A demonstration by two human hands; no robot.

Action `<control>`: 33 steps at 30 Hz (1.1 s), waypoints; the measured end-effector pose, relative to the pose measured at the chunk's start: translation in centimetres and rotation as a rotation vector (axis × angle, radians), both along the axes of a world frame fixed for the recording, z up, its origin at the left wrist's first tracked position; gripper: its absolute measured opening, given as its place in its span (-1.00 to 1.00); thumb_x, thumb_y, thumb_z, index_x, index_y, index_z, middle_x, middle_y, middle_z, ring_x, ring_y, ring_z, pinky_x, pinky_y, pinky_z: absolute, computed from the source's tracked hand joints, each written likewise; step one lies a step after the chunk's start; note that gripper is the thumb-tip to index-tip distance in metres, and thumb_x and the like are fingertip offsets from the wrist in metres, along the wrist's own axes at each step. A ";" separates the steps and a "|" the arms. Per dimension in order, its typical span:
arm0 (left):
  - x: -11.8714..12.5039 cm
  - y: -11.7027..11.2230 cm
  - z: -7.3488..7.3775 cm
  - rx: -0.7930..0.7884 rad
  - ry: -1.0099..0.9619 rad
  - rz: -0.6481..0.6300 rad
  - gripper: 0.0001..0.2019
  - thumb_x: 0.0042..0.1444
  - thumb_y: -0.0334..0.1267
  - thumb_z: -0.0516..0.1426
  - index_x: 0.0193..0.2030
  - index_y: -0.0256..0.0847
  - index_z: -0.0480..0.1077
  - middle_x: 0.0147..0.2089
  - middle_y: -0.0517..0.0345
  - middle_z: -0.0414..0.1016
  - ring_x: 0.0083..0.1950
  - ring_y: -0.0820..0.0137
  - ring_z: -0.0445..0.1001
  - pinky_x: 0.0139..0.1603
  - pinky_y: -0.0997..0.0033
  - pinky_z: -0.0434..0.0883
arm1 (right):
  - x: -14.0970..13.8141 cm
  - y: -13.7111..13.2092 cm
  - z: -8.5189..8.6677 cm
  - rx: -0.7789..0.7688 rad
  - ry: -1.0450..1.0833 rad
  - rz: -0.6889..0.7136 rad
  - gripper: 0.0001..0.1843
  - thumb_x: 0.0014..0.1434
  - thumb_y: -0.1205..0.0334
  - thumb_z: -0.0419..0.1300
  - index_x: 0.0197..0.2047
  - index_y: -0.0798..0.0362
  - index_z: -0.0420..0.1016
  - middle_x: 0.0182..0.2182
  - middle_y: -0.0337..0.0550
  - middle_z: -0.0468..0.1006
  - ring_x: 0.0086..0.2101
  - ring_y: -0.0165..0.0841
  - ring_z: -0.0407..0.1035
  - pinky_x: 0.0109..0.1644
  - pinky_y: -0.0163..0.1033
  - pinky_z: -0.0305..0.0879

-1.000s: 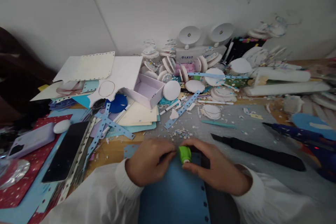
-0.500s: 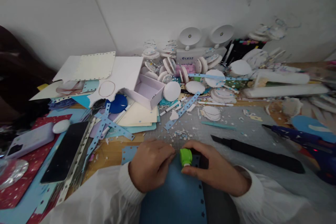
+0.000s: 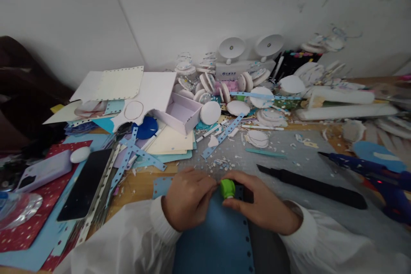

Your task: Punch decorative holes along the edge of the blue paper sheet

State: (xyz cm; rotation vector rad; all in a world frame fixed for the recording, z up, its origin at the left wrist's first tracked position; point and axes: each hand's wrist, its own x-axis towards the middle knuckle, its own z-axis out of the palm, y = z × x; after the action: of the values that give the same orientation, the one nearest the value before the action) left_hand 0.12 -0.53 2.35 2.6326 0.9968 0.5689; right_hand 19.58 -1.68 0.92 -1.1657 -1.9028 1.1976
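Observation:
A sheet of blue paper (image 3: 212,244) lies in front of me, with a row of small punched shapes along its right edge and more at its upper left corner. Between the thumb and fingers of my right hand (image 3: 257,201) is a small bright green craft punch (image 3: 227,189), at the far edge of the sheet. My left hand (image 3: 191,199) is closed at that same edge, its fingertips close beside the punch. What those fingertips pinch is mostly hidden; it appears to be the paper's edge.
Right of my hands lie a black craft knife (image 3: 311,186) and a blue glue gun (image 3: 369,171). White foam discs (image 3: 210,112) and a shallow lilac box (image 3: 181,113) crowd the back. At left are a phone (image 3: 85,184) and crossed blue paper strips (image 3: 138,154). Paper scraps litter the grey mat (image 3: 289,145).
My left fingertips have come a little closer to the green punch. The punch stays in my right hand at the paper's far edge. The whole view has shifted slightly.

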 end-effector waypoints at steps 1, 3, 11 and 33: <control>0.1 0.0 0.0 0.014 0.000 0.004 -0.80 0.18 -0.40 -0.06 -0.40 -0.23 0.32 -0.50 0.14 0.41 -0.46 0.37 0.35 -0.41 0.35 0.12 | 0.0 0.0 0.0 0.005 0.000 -0.003 -0.76 0.02 0.23 0.29 -0.21 0.05 0.42 -0.32 -0.17 0.52 -0.26 -0.27 0.37 -0.16 -0.20 0.29; 0.2 0.0 0.0 0.039 -0.001 0.011 -0.80 0.18 -0.40 -0.06 -0.42 -0.23 0.30 -0.50 0.15 0.39 -0.46 0.37 0.34 -0.42 0.35 0.10 | -0.1 0.0 -0.2 0.018 -0.003 -0.018 -0.80 0.01 0.26 0.28 -0.25 0.06 0.42 -0.35 -0.18 0.50 -0.29 -0.28 0.36 -0.20 -0.21 0.28; 0.4 0.0 0.0 0.021 0.032 0.026 -0.79 0.20 -0.41 -0.08 -0.41 -0.24 0.31 -0.48 0.14 0.40 -0.44 0.36 0.33 -0.40 0.35 0.11 | -0.3 -0.2 -1.1 0.104 -0.022 -0.063 -0.82 0.02 0.33 0.23 -0.25 0.07 0.38 -0.36 -0.16 0.48 -0.31 -0.28 0.34 -0.22 -0.20 0.26; 2.8 1.6 1.2 -0.141 0.298 0.046 -0.49 -0.20 0.24 0.21 -0.39 -0.24 0.41 -0.37 0.08 0.52 -0.24 0.18 0.47 -0.07 0.13 0.23 | -0.3 -0.1 -1.6 0.137 -0.052 -0.078 -0.81 -0.02 0.38 0.15 -0.26 0.09 0.35 -0.33 -0.06 0.47 -0.26 -0.20 0.37 -0.18 -0.12 0.28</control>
State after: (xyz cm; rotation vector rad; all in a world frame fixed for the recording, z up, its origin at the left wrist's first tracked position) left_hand 2.92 1.05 3.59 2.6207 1.1368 0.1092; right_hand 19.31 -1.77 -0.65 -1.1962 -1.9261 0.9884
